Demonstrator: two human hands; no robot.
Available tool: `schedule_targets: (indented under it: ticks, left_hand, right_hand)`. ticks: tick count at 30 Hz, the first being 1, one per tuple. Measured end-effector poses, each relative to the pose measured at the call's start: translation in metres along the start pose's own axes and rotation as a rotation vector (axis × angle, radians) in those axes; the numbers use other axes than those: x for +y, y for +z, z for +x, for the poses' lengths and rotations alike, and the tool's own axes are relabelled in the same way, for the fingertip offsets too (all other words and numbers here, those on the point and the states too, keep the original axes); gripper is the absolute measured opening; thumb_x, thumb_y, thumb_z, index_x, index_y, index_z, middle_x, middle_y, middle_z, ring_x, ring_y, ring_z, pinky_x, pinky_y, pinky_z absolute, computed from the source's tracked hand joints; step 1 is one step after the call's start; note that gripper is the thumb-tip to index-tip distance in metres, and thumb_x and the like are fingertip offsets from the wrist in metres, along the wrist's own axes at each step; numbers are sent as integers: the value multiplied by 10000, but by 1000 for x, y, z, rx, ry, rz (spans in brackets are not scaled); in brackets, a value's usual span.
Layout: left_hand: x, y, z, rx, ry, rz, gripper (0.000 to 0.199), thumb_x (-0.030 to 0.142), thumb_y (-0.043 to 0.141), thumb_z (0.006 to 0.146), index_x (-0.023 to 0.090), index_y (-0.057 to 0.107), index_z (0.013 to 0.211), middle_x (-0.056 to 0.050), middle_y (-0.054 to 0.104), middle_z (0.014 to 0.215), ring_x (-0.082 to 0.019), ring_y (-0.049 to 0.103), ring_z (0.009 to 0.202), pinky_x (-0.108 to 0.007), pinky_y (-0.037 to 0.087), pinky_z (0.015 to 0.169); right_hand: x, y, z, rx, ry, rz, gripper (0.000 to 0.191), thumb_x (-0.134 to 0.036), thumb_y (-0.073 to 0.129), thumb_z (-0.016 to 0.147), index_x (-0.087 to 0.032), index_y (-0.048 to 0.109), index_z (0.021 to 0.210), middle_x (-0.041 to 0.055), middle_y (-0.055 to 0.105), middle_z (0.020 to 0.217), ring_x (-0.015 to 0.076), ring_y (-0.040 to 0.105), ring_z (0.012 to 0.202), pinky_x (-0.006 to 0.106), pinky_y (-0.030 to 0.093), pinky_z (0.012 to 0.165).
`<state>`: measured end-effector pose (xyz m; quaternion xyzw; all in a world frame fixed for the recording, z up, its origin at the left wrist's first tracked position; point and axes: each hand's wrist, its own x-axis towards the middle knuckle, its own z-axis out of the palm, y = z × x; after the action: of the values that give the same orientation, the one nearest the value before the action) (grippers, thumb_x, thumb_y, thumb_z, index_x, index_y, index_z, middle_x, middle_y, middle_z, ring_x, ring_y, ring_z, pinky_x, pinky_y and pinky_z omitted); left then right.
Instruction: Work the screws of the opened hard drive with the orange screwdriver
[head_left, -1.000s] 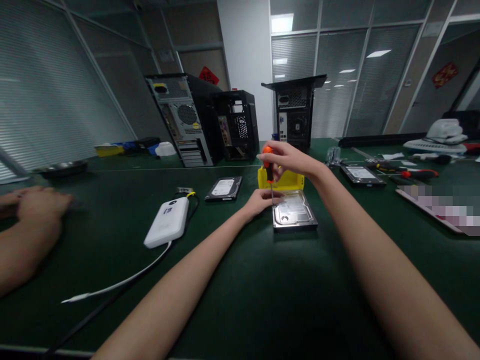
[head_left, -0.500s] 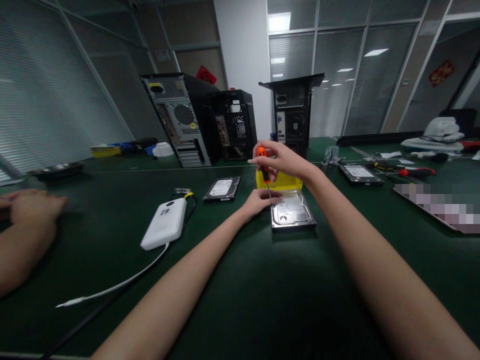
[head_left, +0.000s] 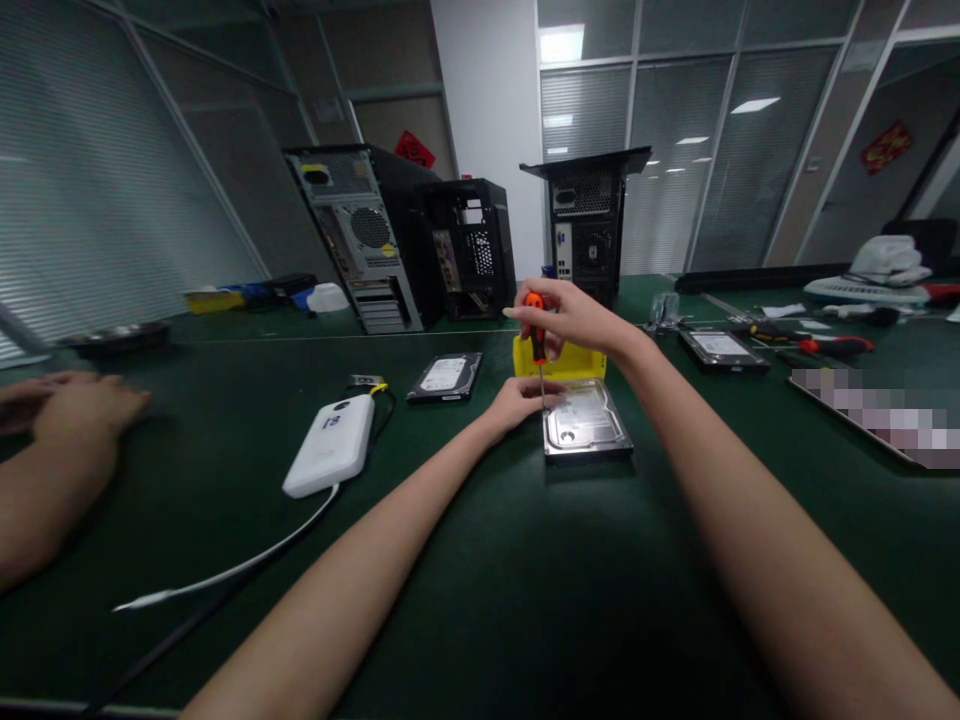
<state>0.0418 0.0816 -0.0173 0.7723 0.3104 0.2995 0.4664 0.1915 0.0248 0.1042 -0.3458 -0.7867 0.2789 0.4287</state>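
In the head view, the screwdriver point(head_left: 536, 330) is gripped upright by the right hand point(head_left: 562, 312) at the left edge of the hard drive point(head_left: 587, 422), which is steadied by the left hand point(head_left: 517, 403); bare tabletop point(head_left: 570, 560) is seen nearer the camera.

dim | light panels point(head_left: 561, 43) across glass point(head_left: 675, 215) | glare on silver drive point(head_left: 589, 425) | edges stretched

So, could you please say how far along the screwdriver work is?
Setup looks done: the silver drive lies flat, steadied by the left hand. Now the right hand holds the screwdriver at its edge. Seemingly left: that spot; detail is too small to judge.
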Motion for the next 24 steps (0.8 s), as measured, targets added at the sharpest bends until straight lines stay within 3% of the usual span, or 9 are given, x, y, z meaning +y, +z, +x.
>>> schedule_targets:
  ticks: [5,14,24]
  left_hand:
    - [1,1,-1,10,-2,1,300,259,741,728,113,732,990,-101,731,1022,-223,655,973,-339,464,932]
    - [0,0,-2,9,-9,0,309,261,736,731,110,728,1001,-106,730,1028,-219,656,967,-344,461,938]
    - [0,-2,-1,-5,-2,11,310,292,734,742,126,733,1005,-100,732,1024,-222,654,979,-337,457,947]
  right_hand:
    - [-4,-6,-4,-41,99,139,152,-249,374,919,-170,504,911,13,622,765,73,584,409,187,488,382]
    - [-7,-12,-7,-39,63,142,215,-314,523,880,-126,577,969,73,683,903,66,634,490,154,514,443]
    - [-11,-4,-3,-31,18,98,200,-327,630,825,-137,567,834,-15,615,639,42,558,412,132,458,390]
